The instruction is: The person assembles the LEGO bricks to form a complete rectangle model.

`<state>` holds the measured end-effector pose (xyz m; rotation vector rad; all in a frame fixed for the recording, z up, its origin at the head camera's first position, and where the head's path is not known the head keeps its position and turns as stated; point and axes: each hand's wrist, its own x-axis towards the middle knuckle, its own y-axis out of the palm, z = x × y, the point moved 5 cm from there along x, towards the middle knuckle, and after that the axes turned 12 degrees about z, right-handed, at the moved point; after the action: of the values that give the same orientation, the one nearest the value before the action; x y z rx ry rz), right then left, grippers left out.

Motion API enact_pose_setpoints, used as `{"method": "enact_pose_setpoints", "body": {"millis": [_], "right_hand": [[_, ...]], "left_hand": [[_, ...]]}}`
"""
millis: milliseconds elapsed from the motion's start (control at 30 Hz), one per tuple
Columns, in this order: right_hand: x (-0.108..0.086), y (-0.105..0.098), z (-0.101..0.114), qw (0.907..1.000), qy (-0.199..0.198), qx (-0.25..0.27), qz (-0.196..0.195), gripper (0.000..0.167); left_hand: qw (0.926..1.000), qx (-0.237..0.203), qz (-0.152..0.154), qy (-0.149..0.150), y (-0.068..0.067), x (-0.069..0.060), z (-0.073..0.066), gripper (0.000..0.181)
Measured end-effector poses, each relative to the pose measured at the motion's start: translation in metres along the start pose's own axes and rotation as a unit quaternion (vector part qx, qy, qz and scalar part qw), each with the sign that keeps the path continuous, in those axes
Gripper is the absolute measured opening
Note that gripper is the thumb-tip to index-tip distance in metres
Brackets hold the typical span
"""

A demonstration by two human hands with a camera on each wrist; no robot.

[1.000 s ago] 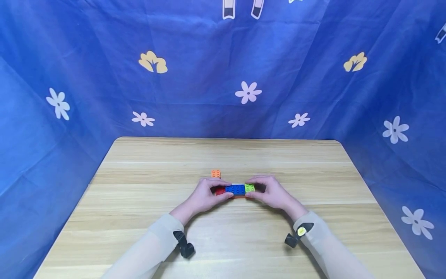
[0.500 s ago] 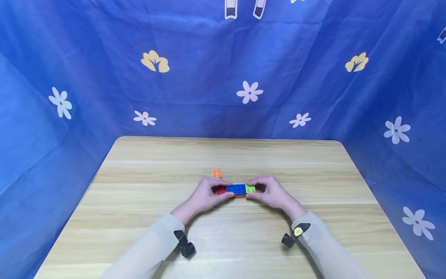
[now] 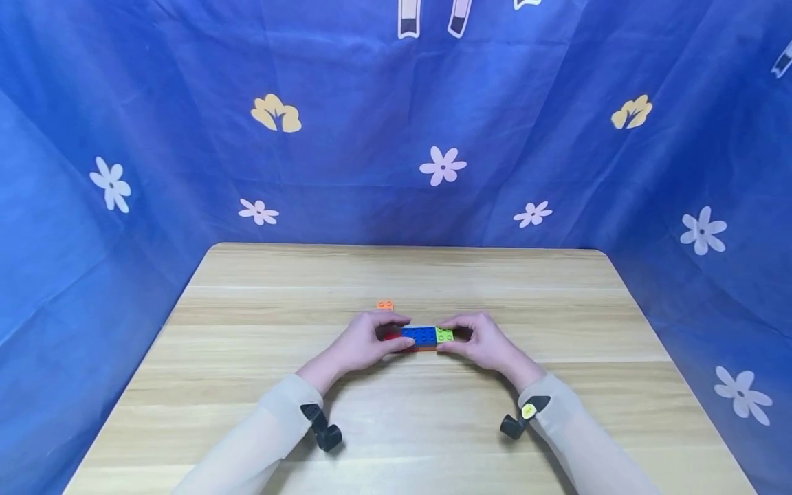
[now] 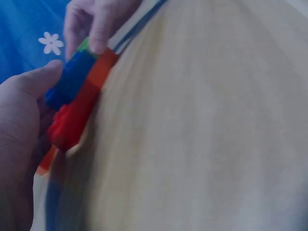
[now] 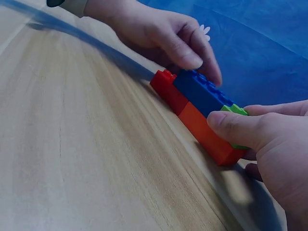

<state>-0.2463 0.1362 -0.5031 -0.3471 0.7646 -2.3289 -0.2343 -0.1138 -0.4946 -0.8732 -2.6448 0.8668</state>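
Observation:
A low brick build lies across the middle of the table. Its lower row joins a red brick (image 5: 168,90) to an orange brick (image 5: 209,134). On top sit a long blue brick (image 3: 419,335) and a lime green brick (image 3: 444,335). My right hand (image 3: 485,342) pinches the lime green end between thumb and fingers. Over the red end and the blue brick's left part hovers my left hand (image 3: 365,340), thumb and fingers spread. In the right wrist view its thumb tip (image 5: 192,60) looks just above the blue brick; contact is hard to tell.
A separate small orange brick (image 3: 385,305) lies behind the left hand, partly hidden by it. The wood-grain table (image 3: 396,426) ends at a blue patterned curtain (image 3: 346,172). Black wrist cameras (image 3: 324,434) hang below both sleeves.
My left hand has shifted slightly left and up, its fingers loosening from the blue brick and covering more of the separate orange brick. The right hand keeps its pinch; the build stays put.

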Motion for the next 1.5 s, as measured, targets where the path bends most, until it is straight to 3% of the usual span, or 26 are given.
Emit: {"method": "enact_pose_setpoints", "body": {"millis": [133, 233, 367, 700, 1100, 1367, 1500], "right_hand": [[-0.001, 0.003, 0.0, 1.0, 0.007, -0.003, 0.003, 0.042], [-0.001, 0.003, 0.0, 0.9999, 0.012, -0.005, 0.006, 0.043], [-0.002, 0.001, -0.001, 0.9999, 0.006, -0.011, 0.0, 0.043], [-0.002, -0.001, 0.0, 0.9999, -0.005, -0.01, 0.002, 0.042], [-0.001, 0.0, -0.003, 1.0, 0.004, -0.004, 0.0, 0.043], [-0.002, 0.001, -0.003, 1.0, 0.001, -0.006, -0.002, 0.043], [-0.002, 0.001, -0.003, 1.0, 0.003, -0.001, -0.003, 0.041]], "left_hand": [[0.9994, -0.01, -0.029, 0.016, -0.015, -0.002, 0.004, 0.052], [0.9971, 0.017, -0.066, 0.035, -0.027, -0.002, 0.007, 0.051], [0.994, 0.052, -0.09, 0.034, -0.037, 0.0, 0.015, 0.055], [0.9953, 0.076, -0.06, -0.004, -0.041, 0.009, 0.031, 0.065], [0.9939, 0.09, -0.061, -0.014, -0.04, 0.015, 0.044, 0.047], [0.9944, 0.084, -0.056, -0.032, -0.04, 0.009, 0.04, 0.047], [0.9954, 0.074, -0.055, -0.024, -0.04, 0.004, 0.03, 0.047]]}}
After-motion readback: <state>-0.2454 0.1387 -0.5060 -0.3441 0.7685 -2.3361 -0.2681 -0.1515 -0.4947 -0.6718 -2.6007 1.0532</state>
